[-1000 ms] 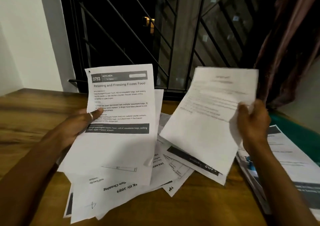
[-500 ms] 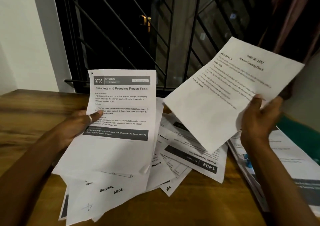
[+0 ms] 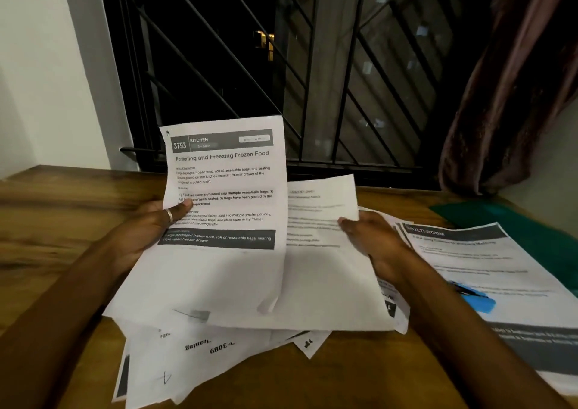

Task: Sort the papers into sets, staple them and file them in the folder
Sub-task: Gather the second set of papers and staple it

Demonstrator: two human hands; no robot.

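Grip on sheet 3793 (image 3: pixel 225 189) with left hand (image 3: pixel 147 230); grip on second sheet (image 3: pixel 322 271) with right hand (image 3: pixel 375 242), above loose pile (image 3: pixel 215 355).

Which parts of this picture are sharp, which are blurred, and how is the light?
Head view: the 3793 sheet held in the left hand is sharp and readable. Head view: the second sheet and the right hand holding it are blurred, and its text is unreadable. Head view: the light is dim and warm, and the window behind is almost black.
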